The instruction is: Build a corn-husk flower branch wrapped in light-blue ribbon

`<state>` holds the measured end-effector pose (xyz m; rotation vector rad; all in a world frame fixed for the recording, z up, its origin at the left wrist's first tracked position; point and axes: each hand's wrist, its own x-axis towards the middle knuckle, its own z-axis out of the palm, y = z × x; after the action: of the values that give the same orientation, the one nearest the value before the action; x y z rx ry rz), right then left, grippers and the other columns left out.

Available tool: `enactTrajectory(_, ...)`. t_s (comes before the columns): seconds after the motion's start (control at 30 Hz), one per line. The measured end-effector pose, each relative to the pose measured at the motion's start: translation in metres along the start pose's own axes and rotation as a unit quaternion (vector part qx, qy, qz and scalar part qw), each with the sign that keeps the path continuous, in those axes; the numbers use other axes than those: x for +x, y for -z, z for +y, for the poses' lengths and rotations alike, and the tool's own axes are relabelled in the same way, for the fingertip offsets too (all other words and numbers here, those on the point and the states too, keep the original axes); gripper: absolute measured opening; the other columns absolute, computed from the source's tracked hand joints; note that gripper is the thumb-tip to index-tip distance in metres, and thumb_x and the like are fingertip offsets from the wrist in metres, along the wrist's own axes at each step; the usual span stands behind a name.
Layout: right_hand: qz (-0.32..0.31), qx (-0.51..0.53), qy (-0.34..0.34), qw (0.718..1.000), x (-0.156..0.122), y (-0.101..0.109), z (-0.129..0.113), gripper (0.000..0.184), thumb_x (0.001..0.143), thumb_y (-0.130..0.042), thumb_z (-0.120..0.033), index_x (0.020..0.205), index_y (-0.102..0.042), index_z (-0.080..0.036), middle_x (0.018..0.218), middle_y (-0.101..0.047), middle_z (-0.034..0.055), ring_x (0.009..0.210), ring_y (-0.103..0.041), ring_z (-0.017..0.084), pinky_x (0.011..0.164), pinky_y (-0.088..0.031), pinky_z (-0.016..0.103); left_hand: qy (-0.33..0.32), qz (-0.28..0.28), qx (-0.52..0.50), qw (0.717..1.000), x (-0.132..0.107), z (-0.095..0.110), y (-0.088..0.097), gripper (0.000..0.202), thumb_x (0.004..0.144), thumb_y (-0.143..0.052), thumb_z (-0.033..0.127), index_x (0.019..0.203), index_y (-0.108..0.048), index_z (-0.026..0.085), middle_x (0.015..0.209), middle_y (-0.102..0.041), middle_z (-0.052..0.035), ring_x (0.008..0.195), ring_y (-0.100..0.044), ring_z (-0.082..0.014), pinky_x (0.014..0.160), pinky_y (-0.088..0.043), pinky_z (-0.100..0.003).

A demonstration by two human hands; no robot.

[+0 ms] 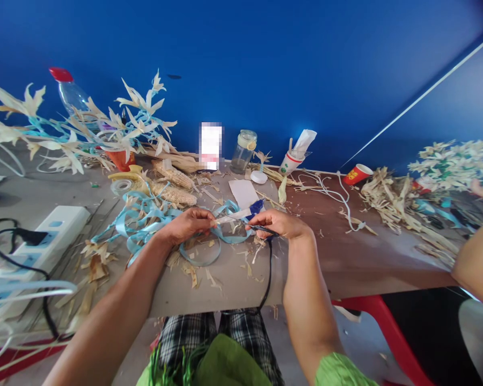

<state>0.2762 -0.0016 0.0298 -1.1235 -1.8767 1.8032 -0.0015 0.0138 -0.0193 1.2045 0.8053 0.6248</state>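
Note:
My left hand (193, 222) is closed, pinching the end of a pale strip of corn husk (231, 216) above the table. In my right hand (279, 222) is a slim dark corded tool (261, 229), its tip pointing left towards the strip. A black cord (269, 268) hangs from it past the table edge. Just beyond my right fingers lies a dark blue item (255, 208) whose kind I cannot make out. Light blue ribbon (201, 256) loops beneath and left of my hands. A piece of white card (242, 193) lies behind the strip.
Husk flowers on blue stems (68, 145), corn cobs (173, 185) and a power strip (44, 252) occupy the left. Behind stand a glass jar (242, 153) and a paper cup (292, 162). A red cup (357, 174) lies tilted; another person's arm (481, 257) reaches in at right.

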Motion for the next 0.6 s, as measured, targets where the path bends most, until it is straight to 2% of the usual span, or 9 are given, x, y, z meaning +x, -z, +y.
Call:
enactTrajectory(0.23,-0.006,0.001,-0.021,1.000,0.000,0.003,0.009,0.041,0.068,-0.073,-0.037,0.097,-0.068,-0.009,0.072,-0.064,0.0027,0.057,-0.051,0.008,0.057,-0.043,0.022,0.010,-0.030,0.025,0.999,-0.004,0.007,-0.002,0.015,0.066,-0.069,0.030,0.065,-0.069,0.015,0.050,-0.056,-0.0019,0.042,-0.044,-0.0090,0.042,-0.028,-0.021)
enactTrajectory(0.47,-0.017,-0.019,-0.045,0.999,-0.001,0.004,0.008,0.041,0.064,-0.076,-0.033,0.098,-0.068,-0.010,0.078,-0.066,0.0034,0.065,-0.056,0.009,0.062,-0.044,0.022,0.021,-0.045,0.036,0.998,-0.007,0.010,-0.004,0.012,0.065,-0.069,0.027,0.064,-0.070,0.015,0.050,-0.056,-0.0019,0.045,-0.046,-0.0099,0.042,-0.030,-0.021)
enactTrajectory(0.6,-0.005,-0.007,-0.038,0.999,0.001,0.005,0.013,0.040,0.066,-0.074,-0.036,0.096,-0.067,-0.010,0.068,-0.062,0.0005,0.058,-0.051,0.008,0.058,-0.042,0.023,0.018,-0.053,0.034,0.998,-0.006,0.007,-0.002,0.011,0.065,-0.070,0.027,0.064,-0.071,0.016,0.052,-0.057,-0.0022,0.045,-0.047,-0.0099,0.043,-0.032,-0.021)
